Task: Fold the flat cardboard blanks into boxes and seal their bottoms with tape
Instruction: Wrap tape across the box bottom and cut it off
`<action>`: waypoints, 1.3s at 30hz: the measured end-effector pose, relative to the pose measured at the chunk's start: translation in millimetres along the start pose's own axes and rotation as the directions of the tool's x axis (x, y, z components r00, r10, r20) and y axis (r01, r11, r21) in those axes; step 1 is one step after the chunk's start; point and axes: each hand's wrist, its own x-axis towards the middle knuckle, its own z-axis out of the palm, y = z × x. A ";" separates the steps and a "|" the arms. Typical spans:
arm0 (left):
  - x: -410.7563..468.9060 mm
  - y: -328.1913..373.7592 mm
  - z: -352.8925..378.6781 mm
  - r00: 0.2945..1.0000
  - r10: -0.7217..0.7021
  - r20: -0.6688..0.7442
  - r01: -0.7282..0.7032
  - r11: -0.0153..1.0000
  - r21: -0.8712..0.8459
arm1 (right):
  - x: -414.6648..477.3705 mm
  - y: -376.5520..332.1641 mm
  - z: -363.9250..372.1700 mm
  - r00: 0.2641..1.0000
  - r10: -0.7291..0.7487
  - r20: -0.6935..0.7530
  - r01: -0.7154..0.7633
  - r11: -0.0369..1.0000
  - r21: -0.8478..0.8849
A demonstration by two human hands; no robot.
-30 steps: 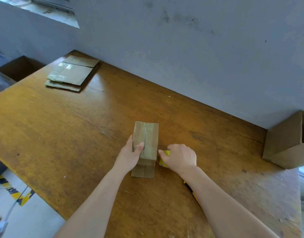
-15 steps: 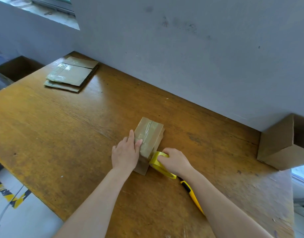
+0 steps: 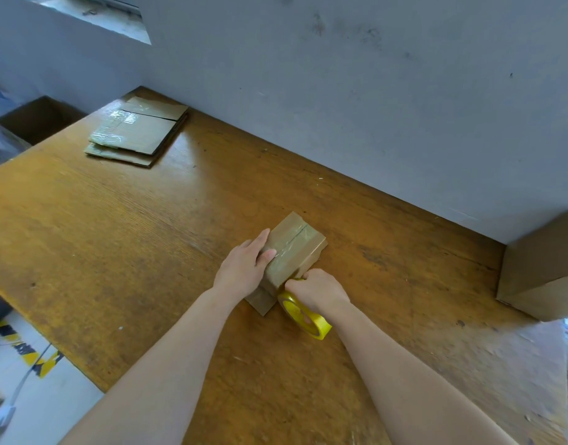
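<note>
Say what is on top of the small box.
Clear tape over the seam, and the left hand's thumb. The right hand, gripping the roll, hides the box's near edge.

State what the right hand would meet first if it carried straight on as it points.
The taped cardboard box: the right hand, gripping the yellow tape roll, sits right at its near end, likely touching.

Table: my wooden table (image 3: pixel 147 239) had a worn orange-brown top with dark stains and scratches.
Wall: a grey painted wall (image 3: pixel 372 107) met the table's far edge, scuffed with dark marks.
Window: a sill (image 3: pixel 93 14) sat high above the table's far-left corner.
Floor: pale floor (image 3: pixel 61 409) lay below the table's left edge, with black-and-yellow striped tape (image 3: pixel 32 351) on it.
Light: a soft daylight sheen lay on the table's far part.
</note>
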 end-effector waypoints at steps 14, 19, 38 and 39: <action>-3.9 14.6 -8.1 0.998 -0.012 0.061 -0.012 0.927 0.375 | -8.2 26.1 -15.3 0.931 -0.145 0.335 0.019 0.936 0.352; -0.2 19.8 -9.9 0.996 -0.013 0.090 -0.036 0.850 0.525 | -25.3 28.4 -15.7 0.901 -0.239 0.361 0.055 0.890 0.453; -4.4 20.0 -7.3 0.991 0.112 0.075 -0.135 0.854 0.503 | -37.9 26.2 -2.2 0.962 -0.121 0.246 0.023 0.929 0.369; -4.1 19.6 -7.2 0.991 0.111 0.080 -0.136 0.848 0.513 | -39.9 27.2 -3.5 0.961 -0.126 0.248 0.031 0.934 0.356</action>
